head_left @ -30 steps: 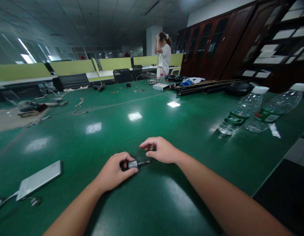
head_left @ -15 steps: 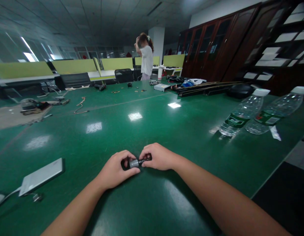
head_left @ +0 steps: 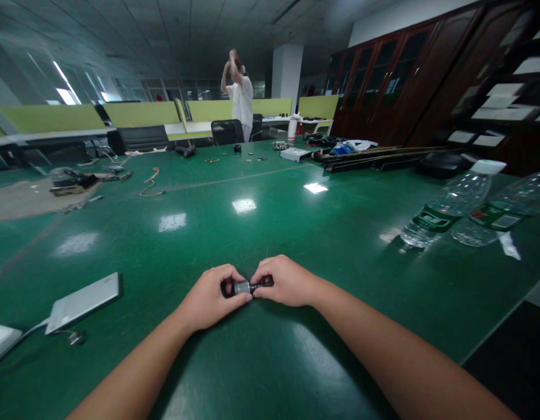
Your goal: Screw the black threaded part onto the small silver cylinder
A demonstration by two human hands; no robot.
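Lower centre of frame: both hands meet at one small object over the green table (head_left: pixel 200 361). Left hand (head_left: pixel 212 296) is curled round a small grey cylinder (head_left: pixel 242 287), thumb along its lower side, index finger arching over the top. Right hand (head_left: pixel 287 281) pinches the thin dark shaft (head_left: pixel 259 286) that extends from the cylinder's right end; thumb and index finger close on it, other fingers bent in. Fingertips of the two hands are just beside each other. The object lies roughly level, long axis left to right; whether it touches the table cannot be told.

Lower left: a flat grey slab (head_left: pixel 84 300) with a white cable (head_left: pixel 36 326) at its near left end; a small round metal part (head_left: pixel 76 338) is just below it. White block (head_left: pixel 2 343) at the left edge, cut off by the frame.

Right side: two clear bottles (head_left: pixel 449 204) with green labels and white caps, near each other, a white slip (head_left: pixel 509 245) beside the farther-right one.

Upper centre: a person (head_left: pixel 242 102) in a white top, arms raised, beyond the table.
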